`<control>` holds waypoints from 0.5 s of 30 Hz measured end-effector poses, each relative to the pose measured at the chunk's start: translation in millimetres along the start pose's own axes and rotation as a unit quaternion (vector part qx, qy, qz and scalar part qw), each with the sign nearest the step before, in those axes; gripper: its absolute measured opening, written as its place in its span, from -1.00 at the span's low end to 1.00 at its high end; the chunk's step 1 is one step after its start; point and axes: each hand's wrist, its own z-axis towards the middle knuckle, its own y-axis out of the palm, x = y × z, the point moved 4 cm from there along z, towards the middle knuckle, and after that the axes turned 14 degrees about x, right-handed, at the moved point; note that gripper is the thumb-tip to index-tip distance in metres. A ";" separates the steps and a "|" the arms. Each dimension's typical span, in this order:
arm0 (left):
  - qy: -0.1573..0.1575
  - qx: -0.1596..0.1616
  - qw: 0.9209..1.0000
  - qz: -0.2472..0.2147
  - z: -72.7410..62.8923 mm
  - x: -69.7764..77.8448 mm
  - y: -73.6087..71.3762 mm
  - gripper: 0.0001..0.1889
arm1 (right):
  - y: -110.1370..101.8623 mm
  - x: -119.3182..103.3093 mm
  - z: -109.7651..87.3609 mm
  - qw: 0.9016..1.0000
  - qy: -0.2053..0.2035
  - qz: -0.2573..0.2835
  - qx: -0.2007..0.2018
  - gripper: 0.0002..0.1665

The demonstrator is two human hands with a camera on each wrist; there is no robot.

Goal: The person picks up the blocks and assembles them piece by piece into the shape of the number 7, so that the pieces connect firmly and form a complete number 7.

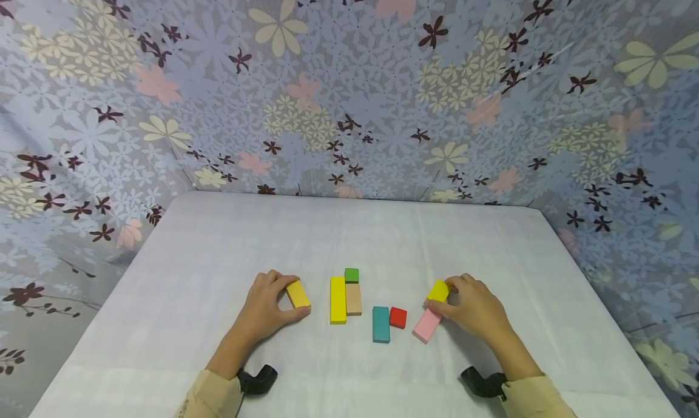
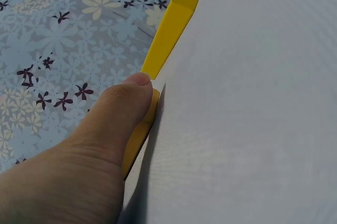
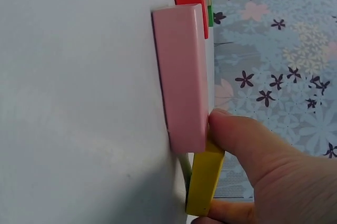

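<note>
- Head: L hand (image 1: 267, 306) pinches yellow cuboid (image 1: 298, 294), lower centre-left; R hand (image 1: 477, 306) pinches yellow block (image 1: 438, 291), lower centre-right, by pink cuboid (image 1: 428, 326). Both prob. light, stiff, smooth; grip opp. ends.
- L wrist: hand hides part of yellow cuboid; most fingers not visible.
- R wrist: can't tell if pink cuboid & yellow block touch.

- Teal block (image 1: 381, 324): smooth, painted-looking.
- Red block (image 1: 398, 317), just right of the teal block: smooth, slightly glossy.
- Pink block (image 1: 426, 327), farther right of the teal block: smooth, glossy, light catching its edge.
- Short yellow block (image 1: 438, 291), right of and beyond the teal block: smooth, painted-looking.
- Tan block (image 1: 354, 300), left of and beyond the teal block: matt, like bare wood.
- White tablecloth (image 1: 382, 239), beneath the teal block: matt, creased cloth.
- Floral curtain (image 1: 377, 72), behind the teal block: thin printed fabric.
</note>
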 end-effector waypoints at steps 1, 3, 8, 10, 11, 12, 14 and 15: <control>0.000 0.000 1.000 0.001 0.1 -0.1 0.0 -0.27 | 0.0 0.6 -0.2 1.000 0.000 0.001 0.000 -0.02; -0.001 -0.001 1.000 0.002 0.3 -0.1 0.1 -0.27 | 0.2 1.6 -0.5 1.000 -0.002 0.002 0.000 -0.02; -0.002 -0.001 1.000 0.004 0.8 0.0 0.0 -0.26 | 1.9 2.8 -0.7 1.000 0.002 0.001 -0.004 0.00; -0.002 -0.001 1.000 0.004 1.0 -0.3 0.3 -0.26 | 2.5 2.8 -0.8 1.000 0.005 0.001 -0.005 0.00; -0.002 -0.001 1.000 0.004 1.1 -0.5 0.5 -0.26 | 2.7 2.7 -0.9 1.000 0.006 0.001 -0.006 0.00; -0.002 -0.002 1.000 0.005 1.2 -0.7 0.8 -0.26 | 2.8 2.6 -1.2 1.000 0.007 0.000 -0.005 0.01; -0.001 -0.002 1.000 0.005 1.3 -0.8 1.2 -0.26 | 3.2 2.6 -1.7 1.000 0.008 -0.001 -0.004 0.01; -0.001 -0.003 1.000 0.005 1.3 -0.8 1.3 -0.26 | 3.3 2.5 -2.2 1.000 0.009 -0.001 -0.003 0.01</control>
